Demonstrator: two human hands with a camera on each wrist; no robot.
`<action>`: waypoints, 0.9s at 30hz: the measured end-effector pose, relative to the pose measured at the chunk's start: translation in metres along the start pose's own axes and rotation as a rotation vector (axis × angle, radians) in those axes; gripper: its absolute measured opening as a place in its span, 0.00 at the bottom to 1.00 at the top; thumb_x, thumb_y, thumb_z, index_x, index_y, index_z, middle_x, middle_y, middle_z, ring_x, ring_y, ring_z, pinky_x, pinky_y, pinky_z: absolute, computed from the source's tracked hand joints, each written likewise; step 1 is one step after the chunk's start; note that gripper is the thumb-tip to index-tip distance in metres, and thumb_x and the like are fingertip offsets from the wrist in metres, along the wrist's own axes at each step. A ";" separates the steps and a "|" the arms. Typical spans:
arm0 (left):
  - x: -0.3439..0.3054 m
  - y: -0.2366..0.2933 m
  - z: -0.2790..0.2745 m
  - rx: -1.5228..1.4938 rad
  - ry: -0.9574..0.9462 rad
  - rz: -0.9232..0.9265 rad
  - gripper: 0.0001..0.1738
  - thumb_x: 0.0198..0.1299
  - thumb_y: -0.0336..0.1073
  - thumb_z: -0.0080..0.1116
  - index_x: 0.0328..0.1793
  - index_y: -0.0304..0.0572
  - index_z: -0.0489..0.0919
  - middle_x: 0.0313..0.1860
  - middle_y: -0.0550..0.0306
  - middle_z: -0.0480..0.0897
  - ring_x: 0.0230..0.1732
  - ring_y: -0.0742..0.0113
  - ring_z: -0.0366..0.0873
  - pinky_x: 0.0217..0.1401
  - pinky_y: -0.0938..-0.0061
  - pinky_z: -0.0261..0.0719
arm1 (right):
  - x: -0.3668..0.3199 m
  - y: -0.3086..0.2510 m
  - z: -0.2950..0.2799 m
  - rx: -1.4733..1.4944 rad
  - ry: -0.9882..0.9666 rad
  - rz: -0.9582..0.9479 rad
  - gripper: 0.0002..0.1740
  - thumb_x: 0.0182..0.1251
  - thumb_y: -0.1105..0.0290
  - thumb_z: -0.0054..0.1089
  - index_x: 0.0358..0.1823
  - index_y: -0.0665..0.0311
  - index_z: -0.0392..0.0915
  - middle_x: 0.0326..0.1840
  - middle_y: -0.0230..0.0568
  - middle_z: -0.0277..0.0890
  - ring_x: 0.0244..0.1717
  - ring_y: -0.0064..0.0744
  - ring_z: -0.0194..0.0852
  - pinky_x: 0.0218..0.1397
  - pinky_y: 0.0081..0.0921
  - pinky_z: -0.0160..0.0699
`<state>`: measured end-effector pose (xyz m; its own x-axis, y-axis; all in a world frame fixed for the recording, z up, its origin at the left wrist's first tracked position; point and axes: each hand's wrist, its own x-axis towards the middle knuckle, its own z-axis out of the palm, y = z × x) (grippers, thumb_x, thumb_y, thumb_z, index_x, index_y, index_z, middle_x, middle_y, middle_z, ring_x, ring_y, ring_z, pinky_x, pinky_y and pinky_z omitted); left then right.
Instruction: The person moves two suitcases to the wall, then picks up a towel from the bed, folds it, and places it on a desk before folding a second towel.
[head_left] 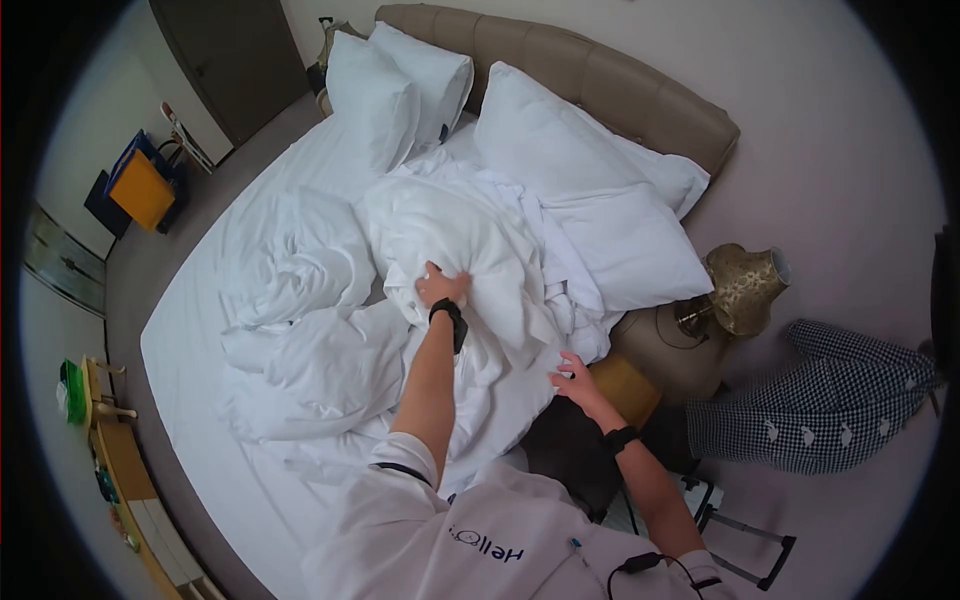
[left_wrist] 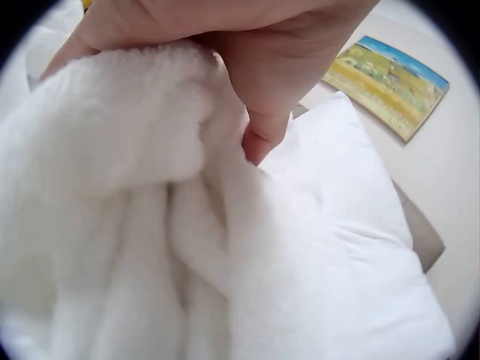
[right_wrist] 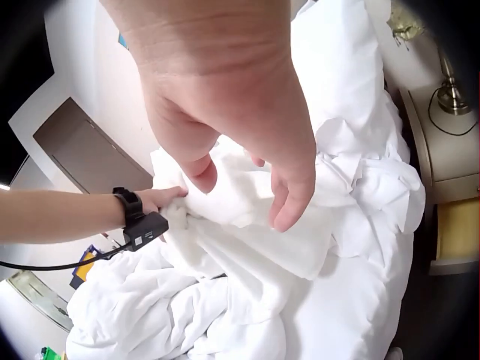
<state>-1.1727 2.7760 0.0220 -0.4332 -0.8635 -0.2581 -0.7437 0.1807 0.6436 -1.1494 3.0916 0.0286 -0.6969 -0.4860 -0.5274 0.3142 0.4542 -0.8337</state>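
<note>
In the head view a heap of fluffy white bedding lies mid-bed. My left hand grips its near part; the left wrist view shows the thumb and fingers of that hand pinching a thick fold of the plush white cloth. My right hand is over the bed's right edge, fingers spread and slightly bent, holding nothing. From the right wrist view, the right hand hangs above the white bedding, fingers apart, with the left hand on the heap's far side.
White pillows lean near the brown headboard. Another rumpled white duvet lies at the left. Right of the bed are a nightstand, a gold lamp, a checked cloth and a suitcase handle.
</note>
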 end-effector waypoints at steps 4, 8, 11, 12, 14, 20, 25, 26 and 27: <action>-0.009 -0.036 -0.030 -0.202 -0.024 0.356 0.33 0.38 0.45 0.62 0.52 0.39 0.69 0.41 0.40 0.76 0.47 0.46 0.72 0.49 0.66 0.70 | 0.026 -0.011 0.004 0.115 -0.021 0.108 0.41 0.53 0.52 0.60 0.63 0.59 0.50 0.56 0.51 0.58 0.50 0.40 0.65 0.47 0.37 0.70; -0.070 -0.077 -0.081 -0.588 -0.218 0.399 0.27 0.40 0.34 0.60 0.51 0.34 0.70 0.41 0.50 0.78 0.41 0.62 0.76 0.45 0.73 0.72 | 0.033 -0.075 0.023 0.714 -0.176 0.259 0.47 0.52 0.38 0.52 0.66 0.52 0.42 0.62 0.49 0.49 0.60 0.46 0.53 0.55 0.45 0.64; -0.156 -0.069 -0.142 -0.714 -0.457 0.311 0.26 0.43 0.30 0.60 0.52 0.32 0.69 0.42 0.56 0.77 0.42 0.70 0.73 0.47 0.75 0.71 | 0.051 -0.075 0.053 0.900 -0.598 0.300 0.47 0.52 0.40 0.53 0.65 0.57 0.42 0.64 0.48 0.47 0.61 0.48 0.52 0.55 0.45 0.65; -0.180 -0.076 -0.151 -0.719 -0.476 0.275 0.26 0.44 0.30 0.61 0.51 0.32 0.70 0.43 0.56 0.77 0.44 0.70 0.73 0.48 0.75 0.70 | 0.051 -0.073 0.075 0.782 -0.500 0.253 0.40 0.55 0.48 0.54 0.61 0.65 0.52 0.59 0.48 0.57 0.58 0.43 0.59 0.55 0.38 0.66; -0.220 -0.082 -0.170 -0.767 -0.558 0.201 0.26 0.44 0.30 0.62 0.52 0.33 0.69 0.45 0.55 0.76 0.46 0.69 0.72 0.51 0.75 0.68 | 0.016 -0.107 0.104 0.675 -0.563 0.138 0.33 0.54 0.56 0.53 0.56 0.69 0.58 0.52 0.46 0.64 0.52 0.37 0.66 0.53 0.31 0.69; -0.284 -0.149 -0.192 -0.807 -0.423 0.215 0.36 0.51 0.39 0.58 0.64 0.33 0.57 0.59 0.53 0.66 0.60 0.64 0.62 0.62 0.70 0.58 | -0.090 -0.204 0.153 0.747 -0.910 0.092 0.23 0.50 0.68 0.50 0.49 0.70 0.65 0.41 0.40 0.73 0.37 0.29 0.74 0.45 0.24 0.73; -0.345 -0.212 -0.190 -0.630 0.061 0.143 0.33 0.52 0.39 0.58 0.62 0.34 0.60 0.57 0.51 0.68 0.57 0.63 0.66 0.59 0.70 0.63 | -0.188 -0.204 0.155 0.672 -1.180 0.039 0.27 0.48 0.71 0.49 0.54 0.66 0.62 0.42 0.39 0.70 0.41 0.27 0.72 0.46 0.24 0.72; -0.363 -0.218 -0.189 -0.665 0.107 0.114 0.33 0.52 0.39 0.58 0.62 0.34 0.60 0.57 0.51 0.68 0.56 0.63 0.66 0.59 0.70 0.63 | -0.211 -0.198 0.154 0.637 -1.216 0.027 0.29 0.48 0.72 0.49 0.56 0.65 0.60 0.43 0.39 0.69 0.45 0.27 0.69 0.49 0.24 0.69; -0.381 -0.223 -0.189 -0.690 0.150 0.095 0.33 0.52 0.39 0.58 0.62 0.34 0.60 0.57 0.51 0.68 0.56 0.63 0.66 0.58 0.70 0.63 | -0.231 -0.192 0.152 0.605 -1.253 0.014 0.31 0.47 0.72 0.50 0.58 0.63 0.58 0.45 0.39 0.68 0.48 0.26 0.66 0.52 0.24 0.66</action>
<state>-0.7455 2.9757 0.1133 -0.3687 -0.9232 -0.1085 -0.1929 -0.0382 0.9805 -0.9508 3.0033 0.2857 0.2429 -0.9680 -0.0623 0.7673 0.2310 -0.5982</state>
